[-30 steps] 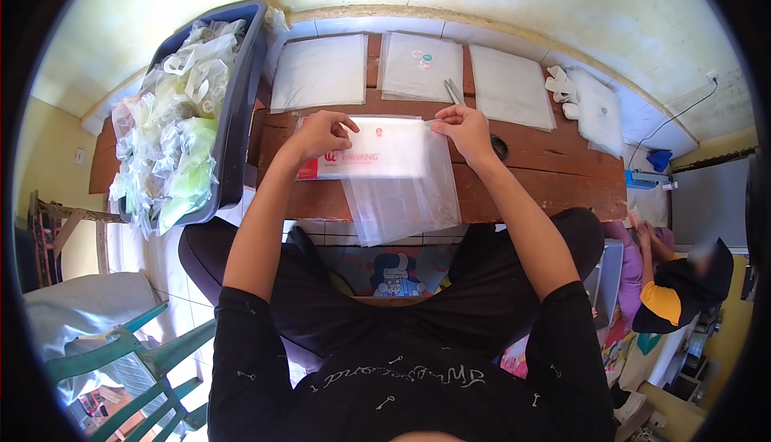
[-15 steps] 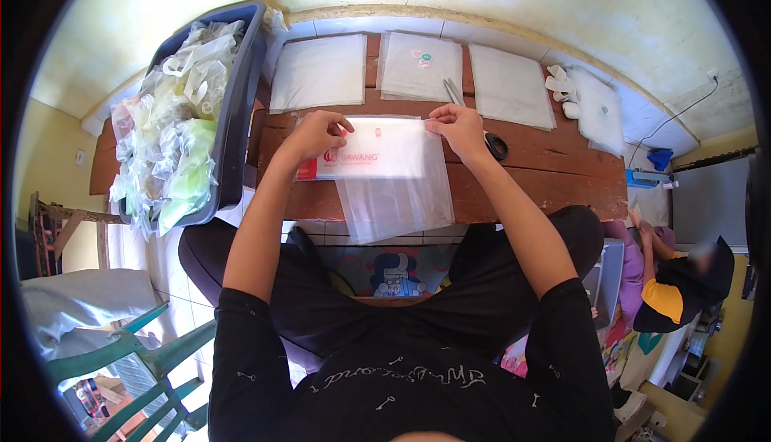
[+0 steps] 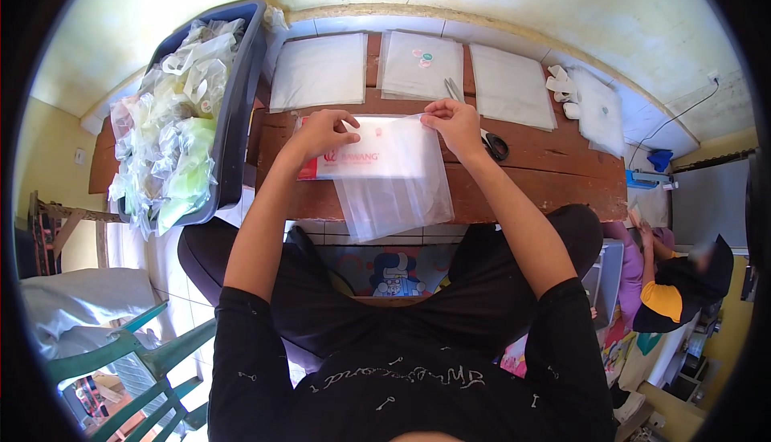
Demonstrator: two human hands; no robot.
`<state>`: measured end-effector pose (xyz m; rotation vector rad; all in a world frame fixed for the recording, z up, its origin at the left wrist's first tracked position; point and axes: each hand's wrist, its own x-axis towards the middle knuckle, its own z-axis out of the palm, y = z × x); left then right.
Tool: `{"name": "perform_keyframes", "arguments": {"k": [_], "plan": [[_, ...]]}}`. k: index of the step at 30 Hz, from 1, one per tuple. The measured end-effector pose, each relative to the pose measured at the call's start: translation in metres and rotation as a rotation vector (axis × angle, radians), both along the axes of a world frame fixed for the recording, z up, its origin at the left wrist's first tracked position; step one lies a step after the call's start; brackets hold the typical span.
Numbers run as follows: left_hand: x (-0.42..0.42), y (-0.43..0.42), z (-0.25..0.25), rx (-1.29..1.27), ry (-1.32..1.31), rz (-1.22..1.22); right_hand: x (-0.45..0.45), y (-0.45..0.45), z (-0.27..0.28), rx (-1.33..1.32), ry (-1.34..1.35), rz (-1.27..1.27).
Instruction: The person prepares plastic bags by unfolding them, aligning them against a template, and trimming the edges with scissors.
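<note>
A clear plastic bag [image 3: 393,201] lies over a white package with red print [image 3: 365,161] and hangs past the table's front edge. My right hand [image 3: 451,125] pinches the bag's upper right corner between thumb and fingers. Over the package's left end is my left hand [image 3: 325,133], its thumb and curled fingers apart with nothing visible between them. Scissors [image 3: 495,146] with black handles lie partly behind my right hand, blades pointing to the back.
Stacks of clear bags [image 3: 320,73] line the back of the brown table [image 3: 546,181]. A dark crate [image 3: 255,48] full of plastic bags stands left. At the right sits another person [image 3: 662,301]; a green chair [image 3: 173,350] is lower left.
My right hand has moved slightly left with the bag's corner, and the bag has shifted left over the package. More of the scissors' black handles shows. My left hand has barely moved.
</note>
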<state>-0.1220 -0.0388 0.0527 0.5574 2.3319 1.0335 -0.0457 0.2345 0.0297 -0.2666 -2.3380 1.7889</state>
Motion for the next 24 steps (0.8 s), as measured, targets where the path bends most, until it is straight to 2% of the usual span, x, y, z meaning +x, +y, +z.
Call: {"name": "perform_keyframes", "arguments": {"k": [5, 12, 15, 17, 20, 24], "plan": [[-0.002, -0.008, -0.011, 0.172, -0.139, 0.073, -0.002, 0.006, -0.002, 0.019, -0.041, -0.028], [-0.002, -0.005, -0.016, 0.135, -0.126, 0.159, -0.001, 0.008, -0.007, -0.014, -0.032, -0.054], [-0.004, -0.006, -0.019, 0.132, -0.039, 0.155, 0.000, 0.005, -0.008, 0.005, -0.060, -0.021], [-0.005, -0.007, -0.018, 0.138, -0.083, 0.166, 0.004, 0.002, -0.006, -0.237, -0.179, 0.047], [-0.006, -0.009, -0.015, 0.130, -0.048, 0.171, 0.006, 0.002, -0.011, -0.336, -0.250, 0.102], [-0.008, -0.012, -0.015, 0.158, -0.077, 0.187, 0.005, 0.006, -0.015, -0.292, -0.206, 0.111]]}}
